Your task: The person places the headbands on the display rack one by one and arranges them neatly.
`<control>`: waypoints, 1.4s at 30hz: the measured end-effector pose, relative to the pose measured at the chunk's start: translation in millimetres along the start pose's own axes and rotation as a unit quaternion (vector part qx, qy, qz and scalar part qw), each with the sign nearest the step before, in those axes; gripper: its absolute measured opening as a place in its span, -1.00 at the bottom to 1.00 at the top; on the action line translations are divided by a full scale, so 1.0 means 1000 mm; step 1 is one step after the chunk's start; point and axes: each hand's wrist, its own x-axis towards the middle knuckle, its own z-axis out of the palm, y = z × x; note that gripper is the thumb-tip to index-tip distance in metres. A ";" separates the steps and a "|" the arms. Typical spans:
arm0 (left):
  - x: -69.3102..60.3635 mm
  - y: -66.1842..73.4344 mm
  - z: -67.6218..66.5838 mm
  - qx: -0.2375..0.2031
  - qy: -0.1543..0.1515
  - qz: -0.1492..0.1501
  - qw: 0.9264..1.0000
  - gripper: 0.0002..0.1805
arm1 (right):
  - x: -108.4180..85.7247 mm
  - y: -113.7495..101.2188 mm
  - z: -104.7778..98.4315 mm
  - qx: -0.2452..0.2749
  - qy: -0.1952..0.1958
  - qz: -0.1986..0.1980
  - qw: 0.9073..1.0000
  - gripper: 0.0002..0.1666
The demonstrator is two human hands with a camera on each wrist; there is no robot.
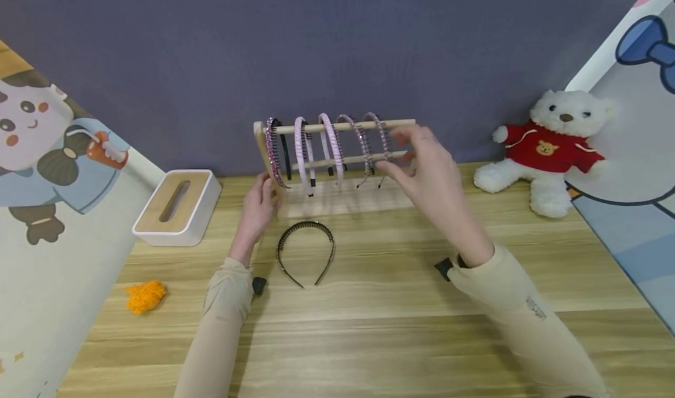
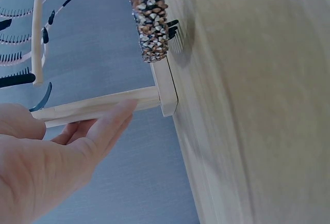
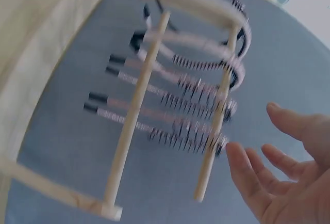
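Note:
A wooden headband rack (image 1: pixel 345 203) stands against the back panel, with several headbands over its upper rod. At its left end my left hand (image 1: pixel 255 207) holds the upright post (image 2: pixel 103 105) between thumb and fingers. A glittery pink headband (image 1: pixel 270 146) hangs nearest that hand; two pale pink headbands (image 1: pixel 330 133) hang further along. Near the rack's right end, my right hand (image 1: pixel 435 169) is beside the last patterned headband (image 1: pixel 381 129), its fingers spread and empty in the right wrist view. One dark toothed headband (image 1: pixel 306 224) lies on the table before the rack.
A white tissue box (image 1: pixel 208 201) with a wooden lid sits left of the rack. An orange yarn bundle (image 1: pixel 145 296) lies at the table's left. At the back right sits a white teddy bear (image 1: pixel 551 146) in a red sweater. Cartoon-printed panels flank both sides.

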 end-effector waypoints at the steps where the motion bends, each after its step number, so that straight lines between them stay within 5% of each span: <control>1: 0.000 0.000 0.000 0.001 0.000 0.000 1.000 -0.45 | -0.004 -0.003 0.002 0.012 -0.004 -0.006 1.000 -0.45; 7: 0.000 0.003 0.000 0.002 0.001 0.003 1.000 -0.46 | -0.028 -0.018 0.038 0.087 -0.087 -0.014 0.992 -0.59; 16: 0.000 0.000 0.001 -0.001 -0.005 0.000 1.000 -0.45 | -0.035 -0.010 0.105 0.081 -0.231 0.030 0.969 -0.56; 27: -0.001 0.002 0.000 -0.013 -0.008 -0.008 1.000 -0.43 | -0.018 -0.004 0.145 -0.003 -0.276 0.005 0.961 -0.46; 42: 0.000 0.002 0.000 -0.008 -0.001 0.001 1.000 -0.45 | -0.012 0.001 0.166 -0.035 -0.336 0.029 0.941 -0.48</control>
